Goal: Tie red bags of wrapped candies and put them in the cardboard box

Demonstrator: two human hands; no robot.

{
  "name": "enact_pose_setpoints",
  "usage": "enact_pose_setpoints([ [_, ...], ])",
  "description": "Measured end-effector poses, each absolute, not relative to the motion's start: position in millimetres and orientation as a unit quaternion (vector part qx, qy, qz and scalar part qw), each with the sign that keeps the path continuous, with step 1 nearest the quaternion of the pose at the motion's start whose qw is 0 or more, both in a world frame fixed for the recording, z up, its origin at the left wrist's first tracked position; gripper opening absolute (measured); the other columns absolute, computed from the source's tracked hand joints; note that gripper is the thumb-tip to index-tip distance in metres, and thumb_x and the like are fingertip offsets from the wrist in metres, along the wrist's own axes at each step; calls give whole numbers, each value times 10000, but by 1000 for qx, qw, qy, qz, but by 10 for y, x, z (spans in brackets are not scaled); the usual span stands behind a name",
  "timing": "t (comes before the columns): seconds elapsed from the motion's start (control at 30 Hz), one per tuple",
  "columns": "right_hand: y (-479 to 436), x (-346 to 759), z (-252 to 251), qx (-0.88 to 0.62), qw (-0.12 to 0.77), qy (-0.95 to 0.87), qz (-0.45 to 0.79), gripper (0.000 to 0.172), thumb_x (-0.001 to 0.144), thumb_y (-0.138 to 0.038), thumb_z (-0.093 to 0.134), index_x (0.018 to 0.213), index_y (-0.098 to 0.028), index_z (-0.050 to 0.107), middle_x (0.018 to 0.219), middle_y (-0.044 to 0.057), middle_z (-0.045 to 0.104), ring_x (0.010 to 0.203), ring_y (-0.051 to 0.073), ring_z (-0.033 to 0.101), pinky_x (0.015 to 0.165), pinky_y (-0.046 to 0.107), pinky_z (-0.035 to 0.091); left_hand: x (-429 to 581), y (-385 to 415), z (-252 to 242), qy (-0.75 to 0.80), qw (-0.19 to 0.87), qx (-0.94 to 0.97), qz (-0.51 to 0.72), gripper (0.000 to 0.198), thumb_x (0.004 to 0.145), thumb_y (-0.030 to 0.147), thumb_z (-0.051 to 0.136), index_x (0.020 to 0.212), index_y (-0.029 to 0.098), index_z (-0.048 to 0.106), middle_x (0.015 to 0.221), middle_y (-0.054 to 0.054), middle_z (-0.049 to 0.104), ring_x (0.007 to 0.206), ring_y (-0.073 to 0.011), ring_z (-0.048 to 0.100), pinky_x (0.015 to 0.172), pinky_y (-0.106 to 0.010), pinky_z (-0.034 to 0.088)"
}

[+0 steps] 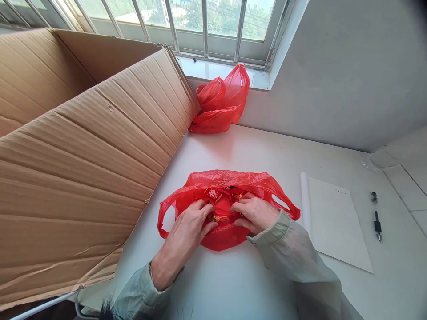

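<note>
A red plastic bag (220, 242) lies on the white table with its mouth open towards me and its handles spread to both sides. Inside are small red packets (213, 194) with white and gold print, and a bit of gold cord (218, 218) shows between my hands. My left hand (193, 220) reaches over the bag's near left edge, its fingers curled in. From the right, my right hand (253, 214) dips into the mouth with bent fingers, close to something gold. What either hand's fingertips hold is hidden.
A large open cardboard box (100, 160) fills the left side. Behind the bag, another red plastic bag (220, 106) rests against the wall below a barred window (213, 26). To the right lie a white paper pad (336, 222) and a black pen (377, 226).
</note>
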State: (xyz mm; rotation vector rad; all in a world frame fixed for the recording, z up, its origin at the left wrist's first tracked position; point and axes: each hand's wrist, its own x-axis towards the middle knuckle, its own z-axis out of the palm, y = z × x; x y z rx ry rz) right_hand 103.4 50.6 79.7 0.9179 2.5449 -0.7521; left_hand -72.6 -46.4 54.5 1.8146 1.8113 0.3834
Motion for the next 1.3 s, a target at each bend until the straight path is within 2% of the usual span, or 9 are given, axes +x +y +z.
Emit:
enact_pose_setpoints([
  [0.13,530,1156,816,334,129,898,-255,302,918,-148,452,1146,-172,648,1070,81,672,1099,243,542,898,348,447,-783,-371,581,668,220,701,121,260,959,294,445,829,185,642,952,-59,566,852,-195,563,735,-325,454],
  [0.3,559,1306,835,375,103,891,-232,351,911,-125,413,1194,-183,612,1154,88,652,1098,246,559,867,359,468,-809,-172,635,672,149,719,98,270,948,135,367,985,159,633,1009,-101,600,923,-243,563,764,-373,464],
  [0.5,610,1326,903,405,141,878,-212,312,900,-171,485,1186,-164,608,1143,102,658,1086,251,578,853,349,458,-772,-82,599,625,156,759,97,341,866,0,346,1055,176,570,980,-66,628,853,-179,597,744,-300,464],
  [0.77,580,1324,808,423,116,879,-185,273,874,-189,547,1134,-193,629,1109,85,672,1017,235,620,758,325,454,-833,-118,494,637,139,754,87,191,918,89,340,935,174,510,836,-39,597,683,-169,558,602,-287,398],
  [0.97,593,1293,807,438,139,869,-182,313,871,-209,550,1177,-222,611,1110,60,670,1010,223,623,719,301,439,-874,-121,437,633,144,756,86,89,938,176,422,917,183,509,852,-40,593,709,-182,568,604,-287,392],
  [1.13,588,1285,808,442,149,866,-180,304,868,-233,560,1166,-231,625,1142,62,658,1015,237,626,683,310,446,-885,-107,465,635,147,753,94,144,936,146,406,850,192,513,769,-5,600,616,-147,543,576,-271,386],
  [1.3,578,1307,774,453,143,864,-167,238,852,-256,582,1068,-243,682,1112,57,661,1020,237,623,693,314,459,-894,-111,491,667,121,730,84,220,903,66,364,924,178,552,801,-40,640,628,-160,581,566,-268,406],
])
